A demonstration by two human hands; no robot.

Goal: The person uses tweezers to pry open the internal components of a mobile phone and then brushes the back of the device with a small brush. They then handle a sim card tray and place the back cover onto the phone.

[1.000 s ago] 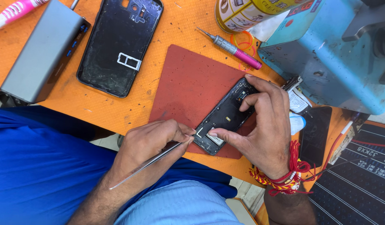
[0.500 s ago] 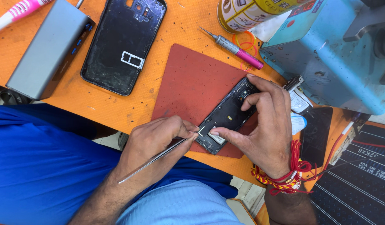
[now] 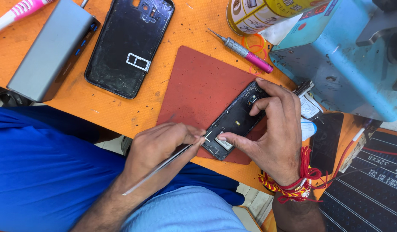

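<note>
A black opened phone body (image 3: 237,118) lies slanted on a dark red mat (image 3: 198,86) at the near edge of the orange table. My right hand (image 3: 275,129), with red threads round its wrist, grips the phone: the thumb is on its lower end and the fingers curl over its upper end. My left hand (image 3: 157,146) pinches a thin metal tool (image 3: 159,165). The tool's tip touches the lower end of the phone, next to my right thumb.
A black phone back cover (image 3: 125,47) and a grey metal box (image 3: 52,47) lie at the upper left, with a pink brush handle (image 3: 18,10) beyond. A pink-handled screwdriver (image 3: 243,51), a can (image 3: 258,13) and a blue machine (image 3: 344,64) stand at the upper right. A black printed mat (image 3: 370,184) lies at the right.
Both hands stay on the phone's lower end. The thin tool has shifted only slightly against it, and the view has drifted a little.
</note>
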